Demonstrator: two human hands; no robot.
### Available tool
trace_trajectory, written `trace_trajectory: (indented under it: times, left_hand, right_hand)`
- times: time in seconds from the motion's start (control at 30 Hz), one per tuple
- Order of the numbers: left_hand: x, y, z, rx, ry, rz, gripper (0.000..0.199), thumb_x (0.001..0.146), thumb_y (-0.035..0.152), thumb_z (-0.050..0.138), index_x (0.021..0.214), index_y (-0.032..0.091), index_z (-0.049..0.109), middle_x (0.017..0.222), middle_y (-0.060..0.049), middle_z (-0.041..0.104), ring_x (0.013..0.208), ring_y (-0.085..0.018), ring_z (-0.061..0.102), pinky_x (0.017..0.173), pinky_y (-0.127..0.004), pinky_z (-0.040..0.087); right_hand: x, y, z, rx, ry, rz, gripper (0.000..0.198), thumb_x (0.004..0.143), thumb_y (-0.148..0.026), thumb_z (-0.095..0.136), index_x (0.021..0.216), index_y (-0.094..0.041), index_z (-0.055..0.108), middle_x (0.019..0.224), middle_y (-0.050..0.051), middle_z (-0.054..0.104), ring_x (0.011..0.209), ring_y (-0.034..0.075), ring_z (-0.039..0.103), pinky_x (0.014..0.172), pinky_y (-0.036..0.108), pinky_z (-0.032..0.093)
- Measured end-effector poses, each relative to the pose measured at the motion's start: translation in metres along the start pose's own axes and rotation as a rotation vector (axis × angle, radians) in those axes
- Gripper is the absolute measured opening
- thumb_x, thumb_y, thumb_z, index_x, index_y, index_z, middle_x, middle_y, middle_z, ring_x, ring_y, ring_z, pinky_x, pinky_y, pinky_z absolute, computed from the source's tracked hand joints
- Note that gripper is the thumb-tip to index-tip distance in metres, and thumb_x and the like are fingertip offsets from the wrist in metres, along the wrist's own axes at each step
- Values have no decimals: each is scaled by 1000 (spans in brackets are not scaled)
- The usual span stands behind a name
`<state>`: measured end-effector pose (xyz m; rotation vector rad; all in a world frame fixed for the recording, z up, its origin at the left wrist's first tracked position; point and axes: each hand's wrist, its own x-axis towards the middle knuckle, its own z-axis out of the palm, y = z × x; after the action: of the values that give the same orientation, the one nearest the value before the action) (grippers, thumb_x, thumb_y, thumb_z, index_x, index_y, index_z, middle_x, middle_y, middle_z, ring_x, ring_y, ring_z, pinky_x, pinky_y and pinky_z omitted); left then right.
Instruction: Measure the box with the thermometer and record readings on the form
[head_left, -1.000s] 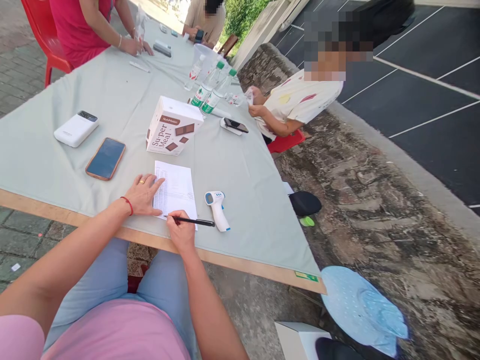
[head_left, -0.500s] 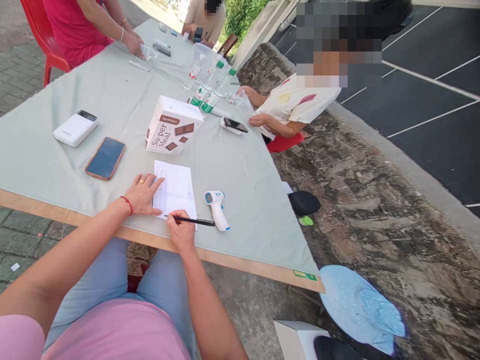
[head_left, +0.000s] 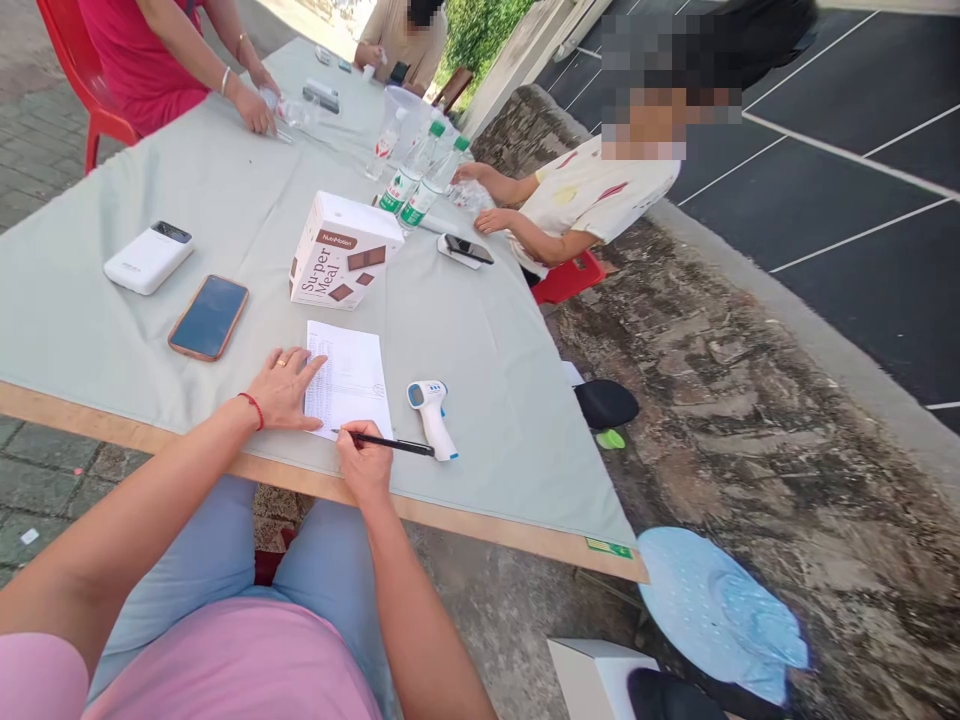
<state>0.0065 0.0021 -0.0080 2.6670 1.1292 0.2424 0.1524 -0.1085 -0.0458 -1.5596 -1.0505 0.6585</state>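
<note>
My right hand [head_left: 364, 463] grips a black pen [head_left: 394, 443], its tip on the bottom edge of a white printed sheet [head_left: 352, 375] that lies near the table's front edge. My left hand [head_left: 285, 385] lies flat with fingers spread on the sheet's left side, a ring on one finger and a red cord at the wrist. A white and blue forehead thermometer [head_left: 431, 417] lies just right of the pen.
On the grey-green tablecloth [head_left: 480, 350] lie a phone [head_left: 209, 316], a white power bank [head_left: 148, 258], a "Super Meal" box [head_left: 345, 252], water bottles [head_left: 420, 185] and another phone [head_left: 466, 250]. Three other people sit around the table. A light blue stool [head_left: 720, 610] stands on the right.
My hands and the pen have barely moved. The person in the cream shirt has stretched both hands onto the table by the bottles. The person in pink has shifted hands.
</note>
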Motion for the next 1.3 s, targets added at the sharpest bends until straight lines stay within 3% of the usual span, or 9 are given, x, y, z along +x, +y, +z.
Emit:
trace_trajectory:
  times: [0.83,1.3]
  left_hand:
    - [0,1,-2,14,-18,0,102,63,57,69,144,9,32,142,-24,39,134,-37,33,114,-50,16]
    - [1,-2,2,-7,20,17,100,62,58,68,144,14,31,141,-21,42,133,-37,35,113,-51,17]
  right_hand:
    - [1,-3,-1,-35,1,8,13,67,-34,54,66,-21,57,58,-3,56,54,13,49,54,27,42]
    - [-3,5,0,-78,-1,-30,12,72,-32,52,68,-21,55,58,-4,54,55,13,47,55,26,40]
